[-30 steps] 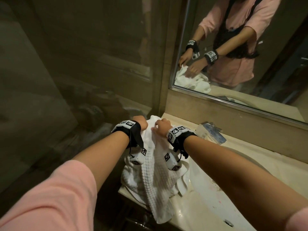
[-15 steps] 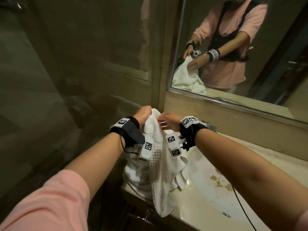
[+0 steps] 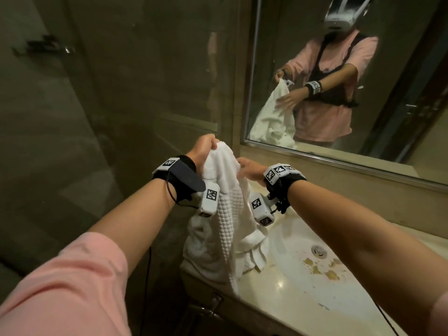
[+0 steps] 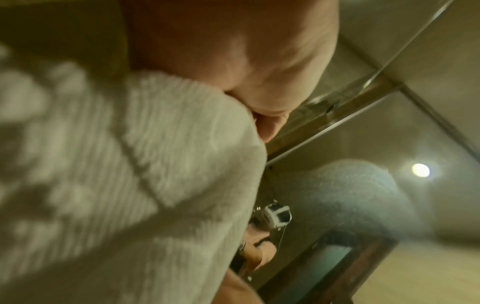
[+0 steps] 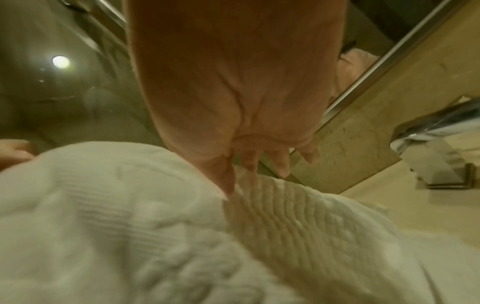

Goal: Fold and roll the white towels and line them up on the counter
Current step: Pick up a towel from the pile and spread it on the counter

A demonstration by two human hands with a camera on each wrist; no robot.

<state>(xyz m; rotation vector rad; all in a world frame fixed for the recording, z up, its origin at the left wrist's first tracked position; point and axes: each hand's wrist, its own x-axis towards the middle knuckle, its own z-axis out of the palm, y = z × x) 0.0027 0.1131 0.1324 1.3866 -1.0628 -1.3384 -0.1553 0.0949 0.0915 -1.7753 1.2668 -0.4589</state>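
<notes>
A white waffle-weave towel [image 3: 225, 214] hangs from my left hand [image 3: 206, 147], which grips its top corner above the left end of the counter [image 3: 278, 299]. The towel's lower part lies in a crumpled heap on the counter, with one end drooping over the front edge. My right hand [image 3: 249, 169] rests flat against the towel's right side a little below the left hand. In the right wrist view its fingers [image 5: 281, 164] are straight and lie on the towel [image 5: 182, 236]. The left wrist view shows my left hand [image 4: 246, 72] closed on the towel [image 4: 130, 164].
A white sink basin [image 3: 303, 282] with yellowish stains takes up the counter to the right of the towel, drain [image 3: 318, 251] at its middle. A chrome faucet [image 5: 436, 131] stands behind it. The mirror [image 3: 400, 132] hangs above; a glass wall [image 3: 72, 117] closes the left side.
My left hand has lifted the towel's corner higher off the heap. My right hand has let go of its pinch and now lies flat on the towel's side.
</notes>
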